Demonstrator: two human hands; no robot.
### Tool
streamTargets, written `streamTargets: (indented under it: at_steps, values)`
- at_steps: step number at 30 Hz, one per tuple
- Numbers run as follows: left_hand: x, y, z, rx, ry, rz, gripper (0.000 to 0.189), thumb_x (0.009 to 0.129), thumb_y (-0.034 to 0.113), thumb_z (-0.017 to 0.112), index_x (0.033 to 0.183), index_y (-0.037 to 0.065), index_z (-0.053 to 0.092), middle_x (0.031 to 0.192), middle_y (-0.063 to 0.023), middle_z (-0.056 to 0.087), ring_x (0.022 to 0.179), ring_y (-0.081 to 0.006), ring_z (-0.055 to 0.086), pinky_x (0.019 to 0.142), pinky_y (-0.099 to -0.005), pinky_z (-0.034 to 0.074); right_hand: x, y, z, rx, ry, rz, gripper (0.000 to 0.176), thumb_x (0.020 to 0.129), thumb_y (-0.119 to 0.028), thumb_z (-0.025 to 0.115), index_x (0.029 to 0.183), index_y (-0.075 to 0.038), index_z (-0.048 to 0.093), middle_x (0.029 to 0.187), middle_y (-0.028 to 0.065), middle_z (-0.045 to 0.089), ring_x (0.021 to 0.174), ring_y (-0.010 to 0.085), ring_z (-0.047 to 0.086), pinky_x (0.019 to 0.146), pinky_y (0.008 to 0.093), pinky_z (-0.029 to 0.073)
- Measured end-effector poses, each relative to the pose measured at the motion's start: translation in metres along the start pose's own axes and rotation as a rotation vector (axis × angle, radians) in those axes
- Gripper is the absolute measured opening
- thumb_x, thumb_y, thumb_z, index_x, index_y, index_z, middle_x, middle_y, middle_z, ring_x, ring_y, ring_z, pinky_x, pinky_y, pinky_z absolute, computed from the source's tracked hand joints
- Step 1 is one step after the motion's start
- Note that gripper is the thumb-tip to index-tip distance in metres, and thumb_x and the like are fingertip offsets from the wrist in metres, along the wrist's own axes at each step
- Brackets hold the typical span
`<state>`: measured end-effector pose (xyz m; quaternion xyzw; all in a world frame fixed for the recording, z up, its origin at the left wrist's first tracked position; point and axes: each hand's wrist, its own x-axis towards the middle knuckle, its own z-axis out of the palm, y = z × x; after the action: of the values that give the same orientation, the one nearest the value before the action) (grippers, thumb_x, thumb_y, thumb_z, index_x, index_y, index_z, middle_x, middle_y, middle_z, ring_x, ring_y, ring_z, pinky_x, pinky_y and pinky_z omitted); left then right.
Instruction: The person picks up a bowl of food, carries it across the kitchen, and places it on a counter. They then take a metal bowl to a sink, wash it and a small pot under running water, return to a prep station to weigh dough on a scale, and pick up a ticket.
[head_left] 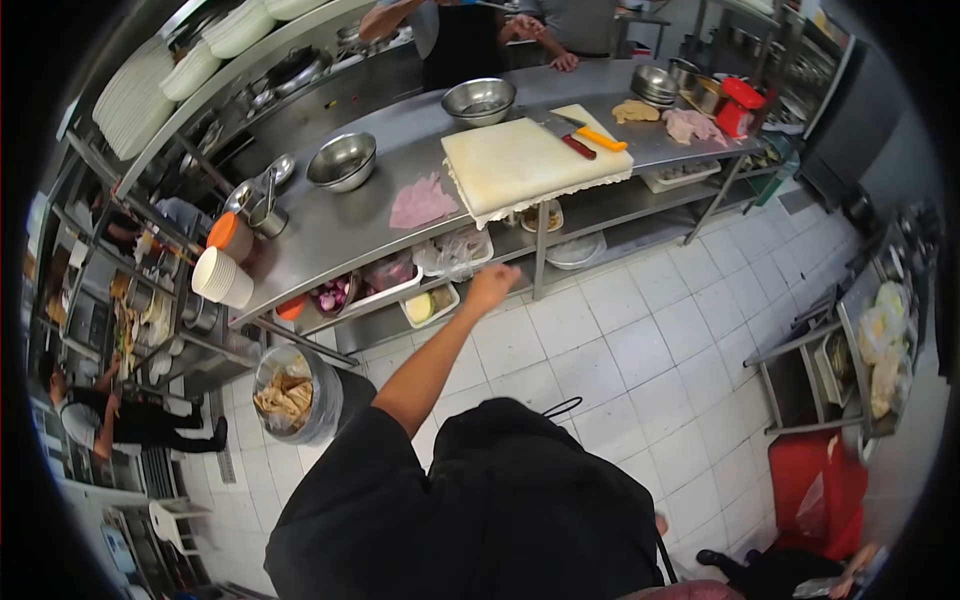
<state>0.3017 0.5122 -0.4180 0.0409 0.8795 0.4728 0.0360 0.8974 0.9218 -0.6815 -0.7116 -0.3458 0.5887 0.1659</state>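
My left hand (493, 287) reaches forward over the floor, just short of the steel counter's front edge. Its fingers are curled in, and I see nothing held in them. Nearest to it are the thick white cutting board (520, 160) on the counter and a clear plastic bag (455, 254) on the shelf below. On the board lie a red-handled knife (578, 147) and a yellow-handled knife (600, 137). Left of the board is a pink cloth-like piece (422, 203). Only a sliver of my right hand (661, 523) shows beside my black clothing; its fingers are hidden.
Steel bowls (342, 162) stand on the counter (300, 240), with stacked paper cups (222, 278) at its left end. A lined bin (330, 395) stands at left, a red container (818, 495) lower right. Across the counter is a person in a black apron (462, 45); others work nearby.
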Motion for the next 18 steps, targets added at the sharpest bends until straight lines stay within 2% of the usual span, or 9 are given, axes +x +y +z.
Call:
streamTargets:
  at_steps: [2, 3, 4, 6, 8, 12, 15, 17, 18]
  values:
    - [0.032, 0.027, -0.016, -0.256, 0.052, -0.199, 0.035, 0.086, 0.036, 0.063, 0.08, 0.001, 0.063, 0.066, -0.0077, 0.06, 0.055, -0.0164, 0.058, 0.053, -0.0323, 0.048, -0.031, -0.104, 0.09, -0.102, -0.194, -0.173, 0.009, 0.084, -0.012, 0.053, 0.086, -0.004, 0.05, 0.064, 0.0135, 0.058, 0.049, 0.0237, 0.057, 0.042, 0.0339, 0.046]
    - [0.048, 0.044, -0.026, -0.356, 0.115, -0.199, 0.033, 0.087, 0.033, 0.062, 0.08, 0.001, 0.062, 0.066, -0.0069, 0.059, 0.053, -0.0159, 0.056, 0.049, -0.0301, 0.047, -0.014, -0.131, 0.132, -0.039, -0.257, -0.104, 0.01, 0.083, -0.013, 0.052, 0.084, -0.003, 0.052, 0.064, 0.0132, 0.058, 0.049, 0.0223, 0.056, 0.042, 0.0325, 0.046]
    - [0.069, 0.054, -0.035, -0.452, 0.176, -0.197, 0.031, 0.087, 0.031, 0.061, 0.081, 0.001, 0.061, 0.066, -0.0062, 0.057, 0.05, -0.0154, 0.055, 0.045, -0.0278, 0.046, -0.028, -0.166, 0.174, -0.173, -0.28, -0.164, 0.011, 0.083, -0.012, 0.049, 0.082, -0.002, 0.053, 0.065, 0.0128, 0.058, 0.049, 0.0213, 0.055, 0.042, 0.0312, 0.045]
    - [0.125, 0.061, -0.049, -0.655, 0.347, -0.211, 0.027, 0.087, 0.026, 0.06, 0.086, -0.002, 0.059, 0.067, -0.0053, 0.054, 0.049, -0.0161, 0.053, 0.044, -0.0282, 0.048, -0.057, -0.218, 0.242, -0.29, -0.406, -0.292, 0.018, 0.083, -0.018, 0.054, 0.092, -0.002, 0.057, 0.078, 0.0129, 0.063, 0.056, 0.0183, 0.06, 0.045, 0.0281, 0.047]
    - [0.185, 0.07, -0.067, -0.774, 0.426, -0.259, 0.027, 0.087, 0.024, 0.06, 0.089, -0.003, 0.058, 0.071, -0.0061, 0.053, 0.053, -0.0174, 0.054, 0.046, -0.0305, 0.052, -0.08, -0.253, 0.3, -0.331, -0.441, -0.364, 0.024, 0.086, -0.018, 0.052, 0.102, -0.001, 0.059, 0.08, 0.012, 0.063, 0.057, 0.0177, 0.061, 0.046, 0.027, 0.047]
    - [0.312, 0.036, -0.093, -0.894, 0.435, -0.214, 0.03, 0.085, 0.023, 0.062, 0.092, -0.005, 0.055, 0.083, -0.0098, 0.052, 0.068, -0.0226, 0.059, 0.054, -0.0375, 0.057, -0.08, -0.264, 0.352, -0.344, -0.51, -0.427, 0.026, 0.088, -0.016, 0.054, 0.107, 0.0, 0.058, 0.078, 0.0111, 0.062, 0.056, 0.0176, 0.06, 0.044, 0.0264, 0.046]
    - [0.404, 0.02, -0.109, -0.919, 0.492, -0.255, 0.038, 0.083, 0.023, 0.064, 0.106, -0.006, 0.054, 0.104, -0.0158, 0.054, 0.085, -0.0276, 0.059, 0.063, -0.045, 0.058, -0.074, -0.236, 0.345, -0.28, -0.295, -0.229, 0.024, 0.086, -0.014, 0.054, 0.104, 0.002, 0.057, 0.068, 0.0097, 0.059, 0.049, 0.0187, 0.057, 0.039, 0.0276, 0.043]
    - [0.448, 0.011, -0.117, -0.866, 0.543, -0.33, 0.042, 0.083, 0.024, 0.064, 0.113, -0.004, 0.055, 0.117, -0.0188, 0.053, 0.092, -0.0313, 0.059, 0.064, -0.045, 0.059, -0.064, -0.207, 0.318, -0.26, -0.236, -0.14, 0.008, 0.08, -0.008, 0.049, 0.075, -0.003, 0.053, 0.06, 0.0093, 0.055, 0.046, 0.0175, 0.053, 0.037, 0.029, 0.04]
    - [0.458, 0.027, -0.122, -0.867, 0.516, -0.449, 0.044, 0.088, 0.023, 0.058, 0.124, -0.001, 0.048, 0.126, -0.019, 0.046, 0.105, -0.0349, 0.054, 0.072, -0.0472, 0.057, -0.07, -0.194, 0.317, -0.205, -0.143, -0.089, 0.009, 0.079, -0.008, 0.049, 0.071, -0.005, 0.051, 0.058, 0.0086, 0.053, 0.045, 0.0178, 0.052, 0.036, 0.0292, 0.038]
